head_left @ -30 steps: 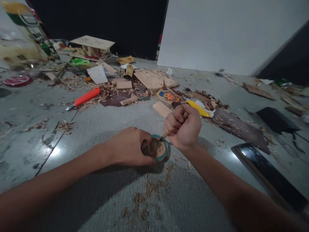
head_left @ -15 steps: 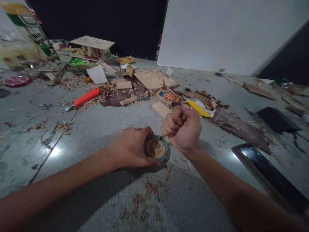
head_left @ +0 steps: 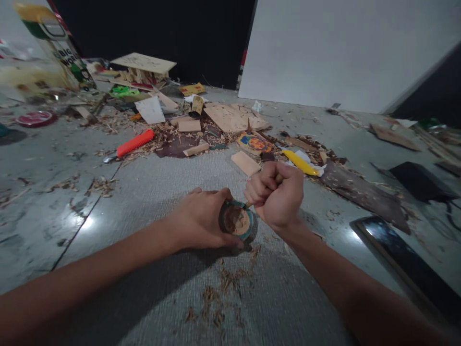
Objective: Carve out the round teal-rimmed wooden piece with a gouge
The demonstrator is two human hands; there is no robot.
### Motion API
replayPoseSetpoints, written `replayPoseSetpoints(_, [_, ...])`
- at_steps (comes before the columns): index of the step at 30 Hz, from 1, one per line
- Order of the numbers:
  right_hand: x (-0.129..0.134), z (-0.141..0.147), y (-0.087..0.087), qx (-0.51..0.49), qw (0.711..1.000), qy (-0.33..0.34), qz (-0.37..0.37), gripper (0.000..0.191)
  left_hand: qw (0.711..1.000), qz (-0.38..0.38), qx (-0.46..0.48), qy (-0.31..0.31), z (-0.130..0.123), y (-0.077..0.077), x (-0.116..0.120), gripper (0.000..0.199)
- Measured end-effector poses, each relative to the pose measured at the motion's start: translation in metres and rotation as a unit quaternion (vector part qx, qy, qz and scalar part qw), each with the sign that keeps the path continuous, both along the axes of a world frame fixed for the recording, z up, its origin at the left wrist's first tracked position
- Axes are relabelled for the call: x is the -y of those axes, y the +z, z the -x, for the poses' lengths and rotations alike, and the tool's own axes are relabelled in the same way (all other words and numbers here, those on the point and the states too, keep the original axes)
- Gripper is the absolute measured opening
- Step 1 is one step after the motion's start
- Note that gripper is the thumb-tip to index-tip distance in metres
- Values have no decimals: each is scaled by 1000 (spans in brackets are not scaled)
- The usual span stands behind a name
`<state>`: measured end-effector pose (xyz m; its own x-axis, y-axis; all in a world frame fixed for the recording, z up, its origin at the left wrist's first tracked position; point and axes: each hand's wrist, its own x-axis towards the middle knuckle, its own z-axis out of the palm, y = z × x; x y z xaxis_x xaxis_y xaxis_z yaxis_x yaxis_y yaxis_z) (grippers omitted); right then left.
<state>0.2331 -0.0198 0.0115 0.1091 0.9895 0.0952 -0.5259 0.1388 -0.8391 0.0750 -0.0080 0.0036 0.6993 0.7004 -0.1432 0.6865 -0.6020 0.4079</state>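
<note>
My left hand (head_left: 200, 218) is wrapped round the side of a small round pot (head_left: 248, 232) with a teal rim, which is tilted so its mouth shows. Pale tan and brown matter (head_left: 238, 220) lies inside; I cannot tell what it is. Closed in a fist, my right hand (head_left: 277, 197) grips a thin wooden-handled stick-like tool (head_left: 249, 205). Its dark tip reaches the pot's upper rim, and most of the handle is hidden in the fist. Brown shavings (head_left: 230, 278) lie on the grey textured mat (head_left: 162, 288) below the pot.
Beyond the hands lie a red-handled cutter (head_left: 135, 142), a yellow-handled tool (head_left: 300, 162), a thin wood strip (head_left: 245, 163) and a wooden board (head_left: 234, 117) among shavings. A phone (head_left: 399, 254) rests at the right, near a black adapter (head_left: 421, 180). A clear jar (head_left: 59, 53) stands far left.
The whole scene sits slightly further right in the picture, as the head view has turned a little left. Both hands keep their grips, with the tool tip still at the pot's rim.
</note>
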Motion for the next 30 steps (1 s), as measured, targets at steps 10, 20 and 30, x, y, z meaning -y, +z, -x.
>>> replayPoseSetpoints(10, [-18, -16, -4, -112, 988, -19, 105, 47, 999, -37, -26, 2, -4, -1, 2, 75])
replayPoseSetpoints(20, [-27, -22, -20, -158, 969, -54, 182, 42, 999, -36, -41, 6, -6, 3, 5, 76])
replayPoseSetpoints(30, [-25, -33, -10, -170, 966, -67, 185, 41, 998, -58, -22, -12, -2, -5, 4, 74])
